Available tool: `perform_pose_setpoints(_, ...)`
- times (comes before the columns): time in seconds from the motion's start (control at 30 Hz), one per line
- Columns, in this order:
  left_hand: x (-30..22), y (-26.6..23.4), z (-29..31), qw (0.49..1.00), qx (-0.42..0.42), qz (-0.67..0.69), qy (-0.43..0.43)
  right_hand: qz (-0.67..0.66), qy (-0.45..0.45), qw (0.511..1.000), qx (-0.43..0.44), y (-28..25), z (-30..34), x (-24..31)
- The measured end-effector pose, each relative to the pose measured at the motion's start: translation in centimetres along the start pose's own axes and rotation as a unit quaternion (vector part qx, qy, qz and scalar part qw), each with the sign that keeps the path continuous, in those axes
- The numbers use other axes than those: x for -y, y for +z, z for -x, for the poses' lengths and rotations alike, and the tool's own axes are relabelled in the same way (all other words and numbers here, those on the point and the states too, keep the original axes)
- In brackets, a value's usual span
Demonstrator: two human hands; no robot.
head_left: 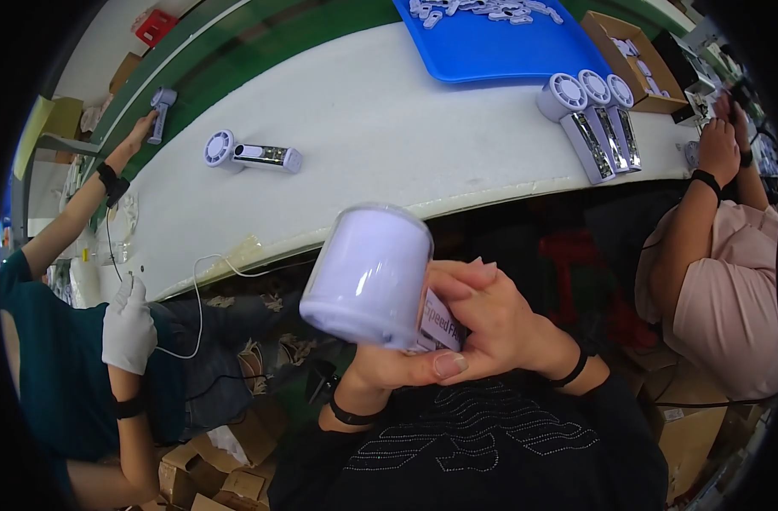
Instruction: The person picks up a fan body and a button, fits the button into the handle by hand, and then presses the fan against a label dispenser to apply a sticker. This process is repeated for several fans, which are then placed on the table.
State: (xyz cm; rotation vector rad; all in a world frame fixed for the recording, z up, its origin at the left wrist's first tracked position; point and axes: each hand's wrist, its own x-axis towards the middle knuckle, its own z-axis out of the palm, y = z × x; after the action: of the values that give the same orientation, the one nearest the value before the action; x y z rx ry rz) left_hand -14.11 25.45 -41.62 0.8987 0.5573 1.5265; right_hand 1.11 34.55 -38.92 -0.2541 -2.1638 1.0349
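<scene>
A lavender handheld fan [368,272] is held up close in front of my chest, its smooth round head tilted toward the left. My right hand [500,319] wraps around the handle, of which only a short printed, shiny part shows between the fingers. From below, my left hand [397,368] grips the same fan, with its thumb lying across the handle near my right palm. The fan's head hides most of the left fingers. On the table beyond lies another handheld fan [270,157] with a chrome-like handle, apart from both hands.
Three similar fans [589,149] lie side by side at the right of the white table [389,128]. Behind them are a blue tray [500,64] of small parts and a cardboard box [640,64]. Co-workers sit at left and right; the left one's bare hand [142,128] holds a fan.
</scene>
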Motion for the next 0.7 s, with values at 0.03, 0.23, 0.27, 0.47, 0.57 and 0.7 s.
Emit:
perform_pose_setpoints(0.03,0.2,-0.1,-0.1,1.0,0.012,0.004,0.02,-0.001,0.002,1.0,0.001,0.1,0.2,-0.1)
perform_pose_setpoints(0.23,-1.6,-1.0,-0.3,0.997,-0.017,0.046,-0.054,-0.071,0.107,0.991,0.031,0.5,0.4,0.5)
perform_pose_setpoints(0.27,-2.1,-1.4,-0.2,0.997,-0.03,0.034,-0.069,-0.114,0.147,0.981,0.047,0.4,0.2,0.5)
perform_pose_setpoints(0.47,-2.3,-2.2,-0.3,0.99,-0.059,-0.009,-0.128,-0.149,0.22,0.962,0.055,1.3,0.7,-0.1)
perform_pose_setpoints(0.57,-1.1,-1.9,-0.3,0.993,-0.077,0.009,-0.094,-0.151,0.217,0.964,0.013,1.9,0.9,-0.7)
perform_pose_setpoints(0.7,0.9,-1.4,-0.2,0.996,-0.078,0.006,-0.035,-0.172,0.156,0.972,-0.037,1.9,0.9,-0.8)
